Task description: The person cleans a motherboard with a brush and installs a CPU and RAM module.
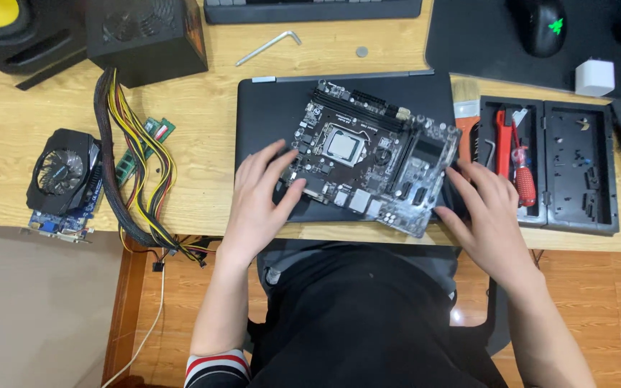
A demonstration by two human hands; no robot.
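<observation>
Head view: motherboard (pixel 371 154) is steadied on the closed laptop (pixel 274 115) by left hand (pixel 256 201) and right hand (pixel 486 215), both spread open-fingered; processor seated, slots judged unfilled.

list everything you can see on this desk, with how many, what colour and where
motherboard: 1, black, centre, on the laptop
laptop: 1, black, closed, under the motherboard
graphics card: 1, black and blue, left edge
power supply: 1, black, top left
cables: bundle, yellow and black, left
RAM sticks: green, under the cables
hex key: 1, silver, top
tool case: 1, black, open, right
screwdriver: 1, red, in the case
brush: 1, orange, by the case
mouse: 1, black, top right
left hand: on the motherboard's left edge
right hand: at its right edge
</observation>
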